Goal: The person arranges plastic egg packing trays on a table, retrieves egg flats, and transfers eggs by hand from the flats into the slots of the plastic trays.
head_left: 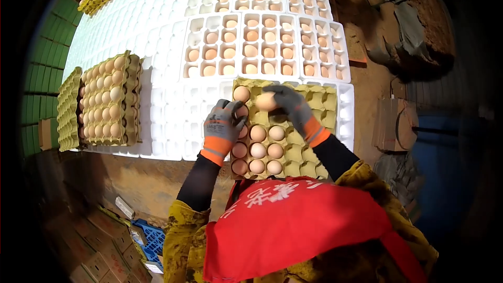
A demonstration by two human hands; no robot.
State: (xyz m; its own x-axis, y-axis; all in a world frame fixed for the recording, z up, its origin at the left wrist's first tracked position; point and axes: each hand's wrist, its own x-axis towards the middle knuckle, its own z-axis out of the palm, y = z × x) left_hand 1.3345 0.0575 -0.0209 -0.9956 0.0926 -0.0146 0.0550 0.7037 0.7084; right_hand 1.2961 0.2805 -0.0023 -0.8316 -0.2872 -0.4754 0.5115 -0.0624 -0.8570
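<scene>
A yellow egg tray [319,152] lies in front of me over white foam trays, with several brown eggs [257,150] in its left and middle columns. Gloved in grey and orange, my left hand [222,124] closes its fingers on an egg [241,110] in the tray's left column. My right hand [290,106], in a matching glove, holds another egg [266,101] at its fingertips over the upper part of the tray. The cups on the tray's right side hold no eggs.
White foam trays [238,46] with eggs stand beyond the yellow tray. Stacked egg trays [105,102] are at the left. Cardboard boxes [107,249] and a blue crate [152,241] lie at lower left; a carton [394,128] stands at right.
</scene>
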